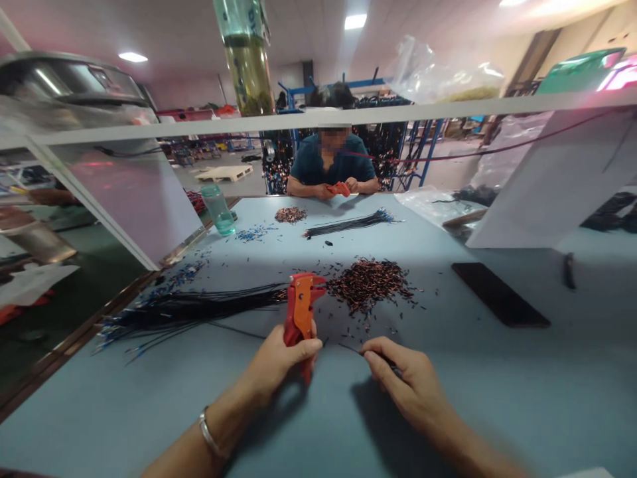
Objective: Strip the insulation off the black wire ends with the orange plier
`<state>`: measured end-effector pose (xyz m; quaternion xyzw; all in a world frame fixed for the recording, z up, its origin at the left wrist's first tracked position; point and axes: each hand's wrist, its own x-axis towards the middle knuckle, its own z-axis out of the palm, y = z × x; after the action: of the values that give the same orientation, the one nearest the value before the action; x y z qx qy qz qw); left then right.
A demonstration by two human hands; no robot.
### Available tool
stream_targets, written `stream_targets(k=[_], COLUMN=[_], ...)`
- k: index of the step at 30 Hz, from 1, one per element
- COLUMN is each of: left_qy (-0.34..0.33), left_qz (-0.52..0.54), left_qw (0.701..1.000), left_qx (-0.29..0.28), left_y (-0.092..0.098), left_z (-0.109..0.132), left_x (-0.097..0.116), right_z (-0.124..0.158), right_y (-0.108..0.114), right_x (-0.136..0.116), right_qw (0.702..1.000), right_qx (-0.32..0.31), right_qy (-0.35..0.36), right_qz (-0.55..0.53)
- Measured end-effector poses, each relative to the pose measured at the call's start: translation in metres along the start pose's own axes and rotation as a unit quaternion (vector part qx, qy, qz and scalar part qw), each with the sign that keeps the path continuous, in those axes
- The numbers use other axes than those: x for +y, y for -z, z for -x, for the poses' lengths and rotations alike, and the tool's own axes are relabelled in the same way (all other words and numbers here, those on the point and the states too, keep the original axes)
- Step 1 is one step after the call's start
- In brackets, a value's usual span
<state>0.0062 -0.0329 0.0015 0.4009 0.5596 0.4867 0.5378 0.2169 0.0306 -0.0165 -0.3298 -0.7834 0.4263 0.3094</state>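
My left hand (279, 362) is wrapped round the handles of a red and orange wire stripper (300, 307), which stands upright with its jaws pointing away from me. My right hand (401, 375) pinches a thin black wire (348, 348) that lies on the blue table (149, 398) just right of the tool. A bundle of black wires with blue tips (184, 309) stretches to the left of the stripper. Just beyond my hands, to the right of the tool, is a heap of dark and copper-coloured wire scraps (371, 284).
Across the table a person in a dark shirt (332, 169) holds a red tool (340, 189), with a second wire bundle (348, 224) and a small scrap pile (290, 214) nearby. A green bottle (219, 209) stands far left. A black phone (500, 303) lies right. A white shelf rail (318, 119) runs overhead.
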Motion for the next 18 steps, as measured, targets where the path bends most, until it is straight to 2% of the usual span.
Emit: stream_targets(k=[2, 4, 9, 13, 18], left_qy=[0.037, 0.065, 0.106, 0.127, 0.127], left_qz=[0.108, 0.168, 0.21, 0.218, 0.213], left_qw=[0.993, 0.981, 0.95, 0.936, 0.931], left_qx=[-0.035, -0.079, -0.204, -0.246, -0.267], left_y=[0.005, 0.006, -0.005, -0.013, -0.013], left_z=[0.0, 0.002, 0.01, 0.017, 0.017], left_x=[-0.003, -0.007, -0.012, -0.014, -0.014], right_z=[-0.001, -0.002, -0.003, -0.002, -0.001], right_y=[0.003, 0.007, 0.017, 0.02, 0.02], right_x=[0.002, 0.003, 0.002, -0.001, -0.004], right_qw=[1.0, 0.999, 0.996, 0.994, 0.993], right_qx=[0.015, 0.03, 0.088, 0.108, 0.11], right_qy=[-0.02, -0.026, -0.027, -0.01, 0.031], right_qz=[-0.007, -0.003, -0.003, 0.001, 0.026])
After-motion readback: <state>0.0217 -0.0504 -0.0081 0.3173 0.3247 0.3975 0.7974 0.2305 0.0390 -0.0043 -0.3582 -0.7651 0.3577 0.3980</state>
